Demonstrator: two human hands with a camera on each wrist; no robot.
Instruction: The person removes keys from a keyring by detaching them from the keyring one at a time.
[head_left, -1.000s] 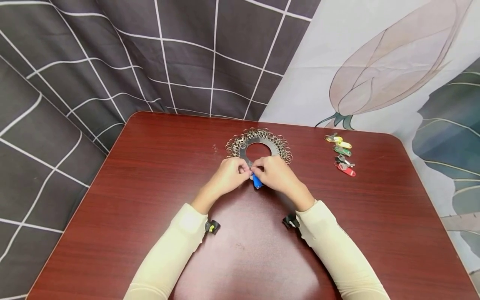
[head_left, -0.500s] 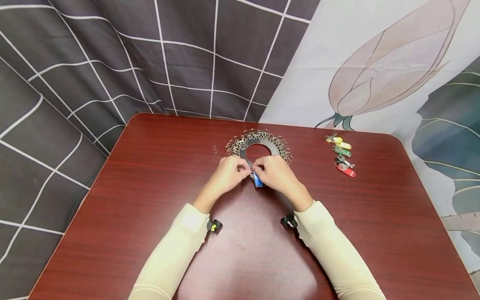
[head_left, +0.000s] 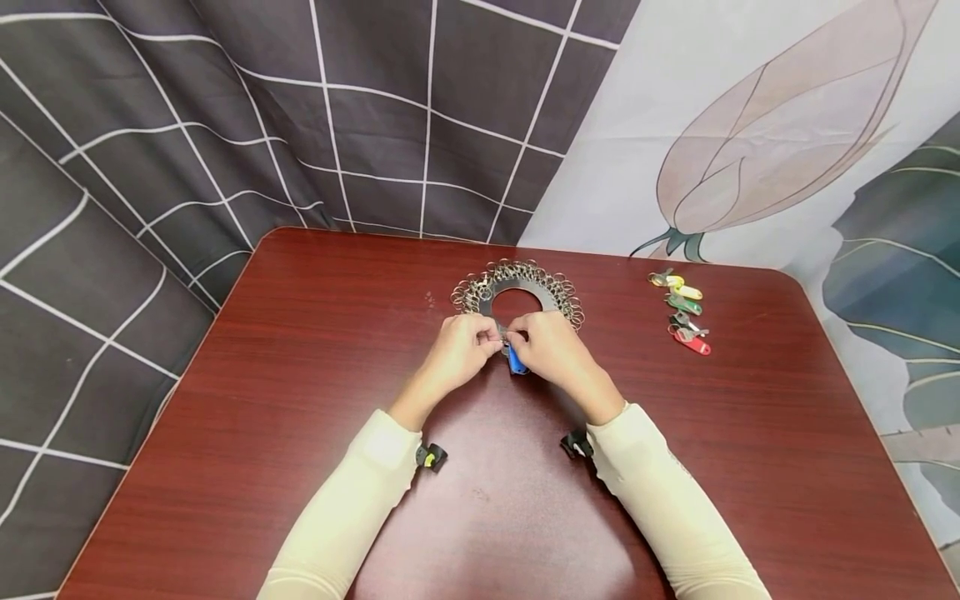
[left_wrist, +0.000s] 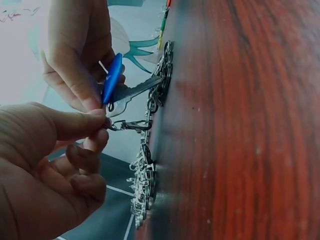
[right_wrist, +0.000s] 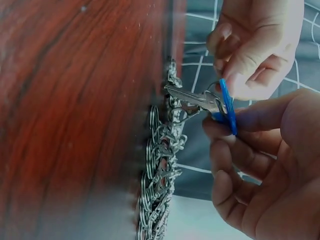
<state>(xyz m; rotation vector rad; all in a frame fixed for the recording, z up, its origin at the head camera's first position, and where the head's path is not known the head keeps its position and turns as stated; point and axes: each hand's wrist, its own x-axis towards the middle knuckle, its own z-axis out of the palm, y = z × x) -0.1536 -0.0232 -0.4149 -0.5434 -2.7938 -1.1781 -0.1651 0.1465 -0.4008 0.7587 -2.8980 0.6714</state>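
My left hand (head_left: pixel 467 343) pinches a small metal split ring (left_wrist: pixel 108 123) between thumb and forefinger, with a snap clasp (left_wrist: pixel 131 125) leading from it to the chain of rings. My right hand (head_left: pixel 551 343) grips a blue key tag (right_wrist: pixel 227 107) right beside it, the fingertips of both hands nearly meeting. A silver key (left_wrist: pixel 132 95) hangs with the tag and points toward the rings. Behind the hands a flat grey ring-shaped holder (head_left: pixel 485 307) lies on the table, fringed with many metal rings and clasps (head_left: pixel 517 267). Fingertips partly hide the split ring.
On the table (head_left: pixel 337 317) at the right lie several keys with tags: yellow (head_left: pixel 688 292), green (head_left: pixel 685 304) and red (head_left: pixel 692 341). A dark checked curtain (head_left: pixel 375 125) and a white printed cloth (head_left: pixel 615 167) hang behind the table.
Both hands stay in nearly the same place. The blue tag tilts slightly between the fingers; the holder and the other keys have not moved.
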